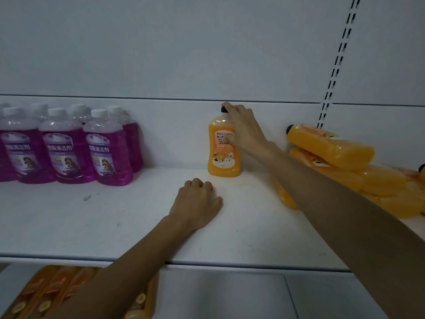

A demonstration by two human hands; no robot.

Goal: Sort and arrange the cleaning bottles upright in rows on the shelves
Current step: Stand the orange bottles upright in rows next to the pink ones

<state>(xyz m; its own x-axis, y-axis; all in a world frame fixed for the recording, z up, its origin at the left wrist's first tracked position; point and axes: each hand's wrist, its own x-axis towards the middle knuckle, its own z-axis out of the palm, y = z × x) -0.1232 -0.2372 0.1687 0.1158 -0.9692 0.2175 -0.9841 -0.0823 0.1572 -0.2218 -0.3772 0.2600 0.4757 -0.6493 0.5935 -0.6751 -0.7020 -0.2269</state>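
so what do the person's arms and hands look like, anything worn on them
The left arm and right arm are bare right to the edge of the picture; no sleeves show. The left hand and right hand wear no gloves, and no watch, band or ring shows on the wrists or the fingers in view.

Labels on purple btls (62,148): "地板清洁剂". Upright orange btl (222,157) label: "床のドア…", rest illegible.
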